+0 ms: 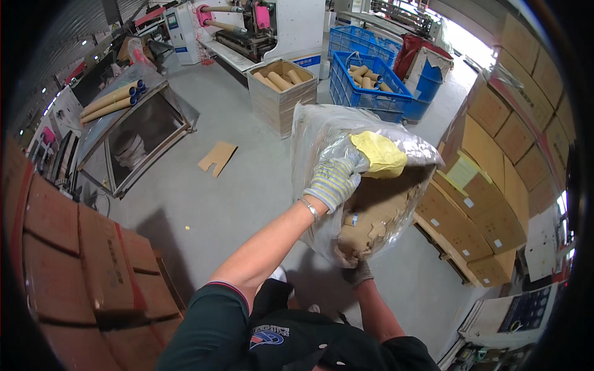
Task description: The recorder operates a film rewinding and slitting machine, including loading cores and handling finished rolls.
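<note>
A large carton (309,133) wrapped in clear plastic film is tilted in front of me, its open mouth toward my body. Torn brown cardboard (371,213) lines the inside. A crumpled yellow sheet (378,154) lies over its upper rim. My left hand (334,183), in a grey and yellow striped glove, is closed round the film-covered rim beside that sheet. Down at the near lower edge, my gloved right hand (357,274) grips the carton, with its fingers mostly hidden.
Behind stand a box of cardboard tubes (281,93) and a blue crate (371,99). Stacked cartons rise at left (93,260) and right (476,191). A metal-framed stand (148,139) carries long tubes. One flat cardboard piece (218,157) lies on the grey floor.
</note>
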{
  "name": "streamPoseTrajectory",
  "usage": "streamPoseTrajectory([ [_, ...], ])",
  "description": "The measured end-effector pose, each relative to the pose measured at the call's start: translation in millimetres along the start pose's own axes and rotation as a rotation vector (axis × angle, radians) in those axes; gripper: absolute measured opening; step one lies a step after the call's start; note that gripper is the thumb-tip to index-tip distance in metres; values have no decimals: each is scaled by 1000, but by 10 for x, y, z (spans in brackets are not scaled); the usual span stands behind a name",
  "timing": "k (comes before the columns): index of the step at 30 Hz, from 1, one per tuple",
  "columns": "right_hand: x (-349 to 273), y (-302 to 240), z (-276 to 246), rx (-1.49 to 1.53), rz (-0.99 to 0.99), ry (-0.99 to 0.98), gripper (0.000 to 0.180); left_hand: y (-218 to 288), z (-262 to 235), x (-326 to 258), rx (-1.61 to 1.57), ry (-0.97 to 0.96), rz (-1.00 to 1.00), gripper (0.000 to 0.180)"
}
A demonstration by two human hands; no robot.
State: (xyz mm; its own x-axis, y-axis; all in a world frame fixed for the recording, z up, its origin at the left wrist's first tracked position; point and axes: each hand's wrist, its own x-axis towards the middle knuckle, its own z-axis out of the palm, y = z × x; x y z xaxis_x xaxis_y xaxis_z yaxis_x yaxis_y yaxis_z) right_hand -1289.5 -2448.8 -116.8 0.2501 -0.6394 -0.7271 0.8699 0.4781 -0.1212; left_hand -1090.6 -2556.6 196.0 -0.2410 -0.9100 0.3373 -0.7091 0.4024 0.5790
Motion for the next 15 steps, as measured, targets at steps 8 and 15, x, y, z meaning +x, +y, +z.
streamPoseTrajectory([
  [8,1378,-1056,1456,-158,-528,-85,55,-1924,569,1811,-347,-78,-16,41],
  [15,3235,-1269,2818,-188,-516,161,53,-3843,-339,2674,-200,-709,107,42],
])
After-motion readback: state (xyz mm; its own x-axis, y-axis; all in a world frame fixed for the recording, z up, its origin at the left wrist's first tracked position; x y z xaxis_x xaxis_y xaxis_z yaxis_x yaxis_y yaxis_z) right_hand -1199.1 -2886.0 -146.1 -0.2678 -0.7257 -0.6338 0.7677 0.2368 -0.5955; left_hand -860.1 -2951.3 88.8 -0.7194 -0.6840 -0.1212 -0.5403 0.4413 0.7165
